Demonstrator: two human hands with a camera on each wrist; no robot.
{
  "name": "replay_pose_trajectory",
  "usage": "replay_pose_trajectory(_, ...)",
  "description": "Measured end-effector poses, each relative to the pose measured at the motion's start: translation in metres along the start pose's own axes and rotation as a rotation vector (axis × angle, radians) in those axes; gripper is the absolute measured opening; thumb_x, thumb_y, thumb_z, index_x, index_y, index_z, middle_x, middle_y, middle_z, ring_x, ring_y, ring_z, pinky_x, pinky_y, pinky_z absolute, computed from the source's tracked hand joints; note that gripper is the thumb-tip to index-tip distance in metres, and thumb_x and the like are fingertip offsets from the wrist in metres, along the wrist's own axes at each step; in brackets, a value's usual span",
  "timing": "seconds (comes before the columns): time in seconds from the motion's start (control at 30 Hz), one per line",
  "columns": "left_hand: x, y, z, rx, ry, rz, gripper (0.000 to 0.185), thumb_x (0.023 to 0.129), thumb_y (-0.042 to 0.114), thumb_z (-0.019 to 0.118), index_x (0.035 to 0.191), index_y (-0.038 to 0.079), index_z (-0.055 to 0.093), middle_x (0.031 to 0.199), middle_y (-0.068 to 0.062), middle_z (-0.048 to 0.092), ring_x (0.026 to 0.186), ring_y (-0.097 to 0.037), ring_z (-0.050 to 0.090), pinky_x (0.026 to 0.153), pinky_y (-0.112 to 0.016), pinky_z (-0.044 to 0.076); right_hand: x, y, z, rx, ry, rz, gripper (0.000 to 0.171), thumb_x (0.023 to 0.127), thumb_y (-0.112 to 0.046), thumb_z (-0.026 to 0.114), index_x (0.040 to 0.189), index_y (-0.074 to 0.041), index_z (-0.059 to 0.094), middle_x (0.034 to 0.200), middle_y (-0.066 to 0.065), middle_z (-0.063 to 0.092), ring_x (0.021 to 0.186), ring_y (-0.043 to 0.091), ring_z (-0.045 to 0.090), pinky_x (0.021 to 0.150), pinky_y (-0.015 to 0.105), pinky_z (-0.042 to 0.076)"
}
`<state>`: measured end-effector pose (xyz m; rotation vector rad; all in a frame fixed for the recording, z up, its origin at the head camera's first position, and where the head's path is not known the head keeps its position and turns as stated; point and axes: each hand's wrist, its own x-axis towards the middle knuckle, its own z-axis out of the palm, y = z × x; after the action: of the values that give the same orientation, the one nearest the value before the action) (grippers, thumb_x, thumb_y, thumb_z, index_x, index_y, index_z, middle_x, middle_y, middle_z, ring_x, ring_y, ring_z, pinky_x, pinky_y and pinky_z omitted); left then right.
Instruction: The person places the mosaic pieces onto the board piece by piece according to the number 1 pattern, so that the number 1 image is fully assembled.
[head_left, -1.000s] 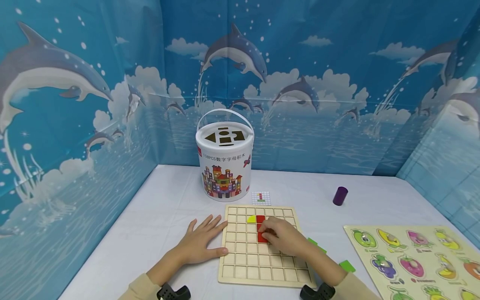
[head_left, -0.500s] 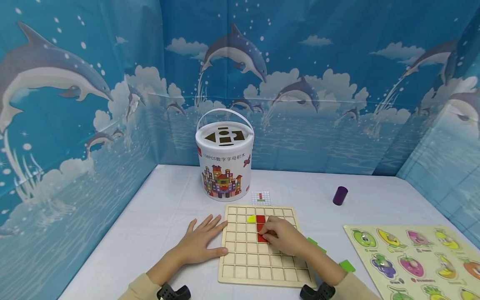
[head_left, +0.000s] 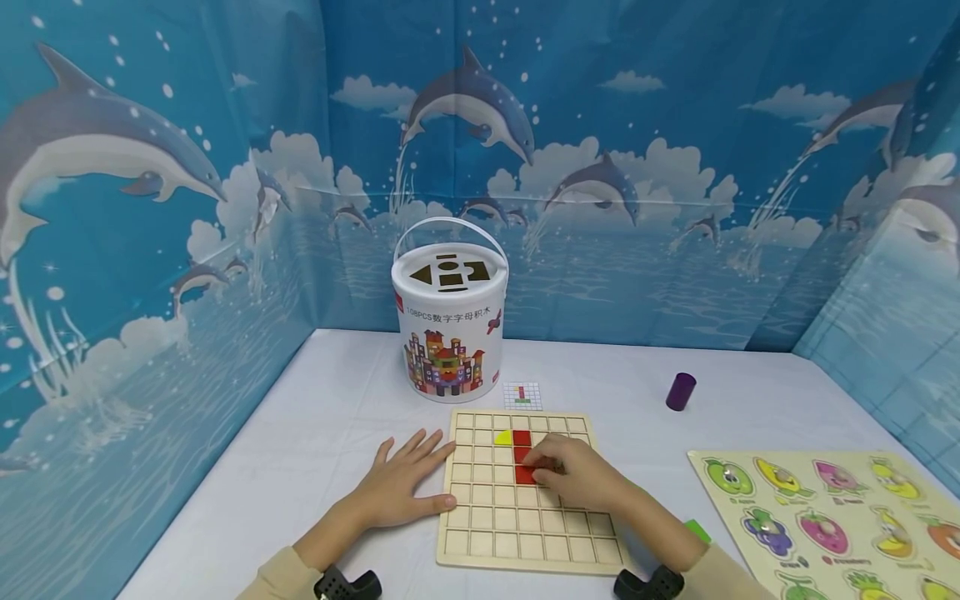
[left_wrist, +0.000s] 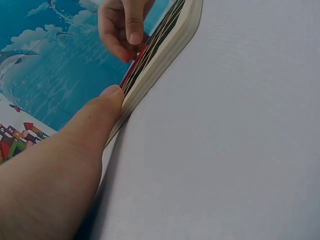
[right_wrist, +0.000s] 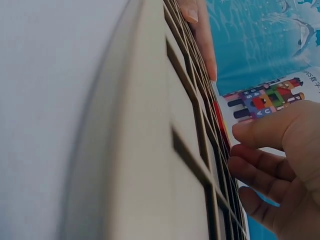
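A wooden grid board (head_left: 480, 546) lies on the white table. A column of red square tiles (head_left: 521, 438) sits in its cells, with a yellow piece with a curved edge (head_left: 503, 438) left of the top one. My left hand (head_left: 405, 485) rests flat with fingers spread, its fingertips and thumb at the board's left edge. Over the right half of the board is my right hand (head_left: 576, 475), thumb and fingers loosely bent at the lower red tiles. In the right wrist view, the fingers (right_wrist: 265, 175) show nothing between them.
A white bucket (head_left: 450, 350) with a handle stands behind the board, beside a small printed grid card (head_left: 522, 396). A purple cylinder (head_left: 680, 392) stands back right. A fruit puzzle board (head_left: 832, 500) lies right. A green tile (head_left: 697, 531) shows beside my right forearm.
My right hand has shifted slightly right, its fingertips drawing back a little from the red tiles. Its forearm now covers green pieces seen earlier. My left hand has stayed put.
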<state>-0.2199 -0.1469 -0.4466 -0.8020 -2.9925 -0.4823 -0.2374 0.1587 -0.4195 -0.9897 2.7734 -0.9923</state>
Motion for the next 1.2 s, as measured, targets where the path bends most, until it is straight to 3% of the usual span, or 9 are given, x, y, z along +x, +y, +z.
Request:
replay_pose_trajectory(0.3,0.0,0.001,0.0,-0.005,0.009,0.004,0.079,0.082,0.072,0.04,0.146,0.029,0.027,0.152,0.0,0.02,0.139,-0.026,0.011,0.104,-0.063,0.001,-0.013,0.004,-0.01,0.097,0.025,0.038,0.01,0.089,-0.015,0.063,0.098,-0.016,0.066,0.09,-0.009,0.06,0.081,0.007,0.054,0.07,0.024,0.048)
replay_pose_trajectory(1.2,0.0,0.0,0.0,-0.009,0.009,0.005,0.08,0.081,0.072,0.041,0.147,0.029,0.025,0.152,0.001,0.019,0.139,-0.025,0.01,0.103,-0.063,0.0,-0.057,0.032,-0.053,0.09,0.088,0.178,0.014,0.089,-0.023,0.063,0.097,-0.012,0.066,0.087,-0.004,0.061,0.078,0.01,0.053,0.064,0.024,0.045)
